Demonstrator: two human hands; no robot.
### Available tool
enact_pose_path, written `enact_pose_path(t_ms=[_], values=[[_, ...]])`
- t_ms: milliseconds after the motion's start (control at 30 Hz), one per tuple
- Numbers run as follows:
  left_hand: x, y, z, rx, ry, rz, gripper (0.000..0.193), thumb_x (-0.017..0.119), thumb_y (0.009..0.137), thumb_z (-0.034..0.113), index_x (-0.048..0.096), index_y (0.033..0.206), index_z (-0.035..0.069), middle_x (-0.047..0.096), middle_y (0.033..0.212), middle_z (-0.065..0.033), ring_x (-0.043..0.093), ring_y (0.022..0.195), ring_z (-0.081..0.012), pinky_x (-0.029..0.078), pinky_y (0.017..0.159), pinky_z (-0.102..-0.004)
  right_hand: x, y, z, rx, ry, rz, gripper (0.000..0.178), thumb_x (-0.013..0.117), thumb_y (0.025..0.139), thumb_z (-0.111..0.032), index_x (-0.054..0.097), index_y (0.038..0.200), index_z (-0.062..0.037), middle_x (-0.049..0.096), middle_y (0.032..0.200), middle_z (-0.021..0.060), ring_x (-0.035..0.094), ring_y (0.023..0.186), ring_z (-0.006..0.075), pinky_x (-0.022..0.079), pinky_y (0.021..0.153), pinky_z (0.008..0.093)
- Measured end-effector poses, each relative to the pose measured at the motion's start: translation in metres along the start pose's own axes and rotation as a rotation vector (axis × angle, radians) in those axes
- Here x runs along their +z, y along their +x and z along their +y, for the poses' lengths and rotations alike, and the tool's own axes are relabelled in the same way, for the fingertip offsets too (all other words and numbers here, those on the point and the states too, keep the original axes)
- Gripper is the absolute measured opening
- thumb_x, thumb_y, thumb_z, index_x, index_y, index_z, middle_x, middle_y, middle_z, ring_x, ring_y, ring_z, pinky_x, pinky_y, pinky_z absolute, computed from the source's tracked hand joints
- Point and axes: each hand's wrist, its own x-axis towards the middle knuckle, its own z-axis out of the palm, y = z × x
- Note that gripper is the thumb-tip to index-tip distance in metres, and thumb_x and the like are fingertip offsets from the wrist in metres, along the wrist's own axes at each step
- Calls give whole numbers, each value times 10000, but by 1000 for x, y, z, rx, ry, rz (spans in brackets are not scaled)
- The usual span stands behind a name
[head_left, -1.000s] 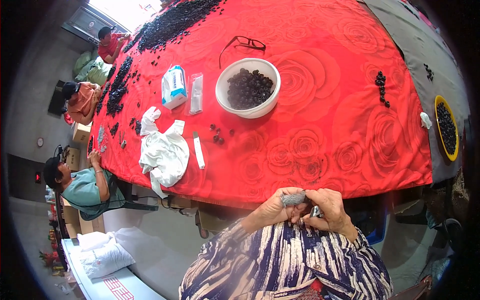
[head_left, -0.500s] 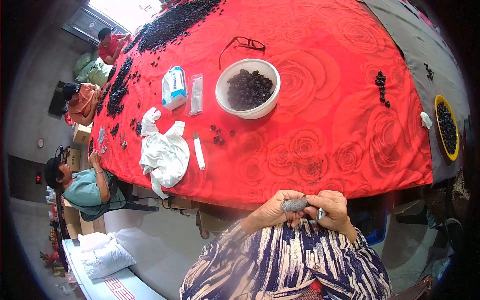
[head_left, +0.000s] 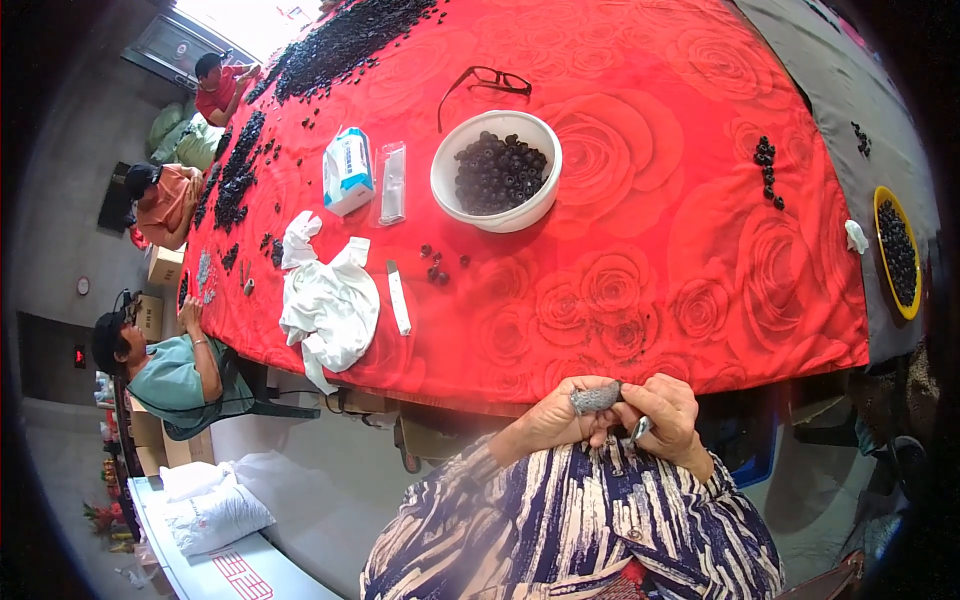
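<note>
Just beyond the table's near edge, over my lap, my left hand (head_left: 555, 418) and my right hand (head_left: 672, 415) meet. A grey knitted cover (head_left: 594, 399) wraps a finger of the left hand, whose fingers are closed in a pinch. Between the fingertips of both hands is a tiny dark piece, too small to make out. My right hand is closed around a small silvery tool (head_left: 641, 430); its flat end sticks out below the fingers and the rest is hidden.
On the red tablecloth (head_left: 560, 350) stand a white bowl (head_left: 505, 223) of small black rings (head_left: 500, 175), a tissue box (head_left: 347, 172), a white cloth (head_left: 328, 305), a cutter knife (head_left: 398, 300) and glasses (head_left: 500, 80). A yellow tray (head_left: 912, 300) lies right. Several people sit left.
The grey-covered finger tilts slightly upward, and both hands shift a little closer in their pinch. The right hand keeps the silvery tool. The table view moves slightly.
</note>
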Motion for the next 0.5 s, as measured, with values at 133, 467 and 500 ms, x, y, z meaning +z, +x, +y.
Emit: enact_pose_path(t_ms=[133, 467, 500], values=[[2, 2, 1, 10, -23, -54, 255, 578, 892, 203, 563, 1077, 28, 626, 851, -34, 619, 740, -105, 528, 529, -247, 1, 0, 0, 4, -25, 56, 293, 728, 662, 1, 590, 920, 15, 521, 585, 71, 475, 439, 198, 356, 420, 310], [12, -6, 6, 166, 188, 79, 276, 612, 873, 190, 575, 1070, 1, 601, 827, -28, 578, 689, -83, 515, 557, -229, -7, 10, -7, 174, 177, -96, 325, 703, 706, -82, 530, 967, 2, 526, 661, 99, 530, 529, 246, 402, 485, 336], [13, -6, 6, 172, 186, 80, 279, 615, 870, 190, 578, 1067, -4, 600, 824, -27, 578, 689, -83, 515, 558, -227, -8, 9, -7, 175, 179, -98, 325, 703, 706, -82, 530, 967, 2, 526, 661, 99, 530, 529, 246, 402, 485, 336]])
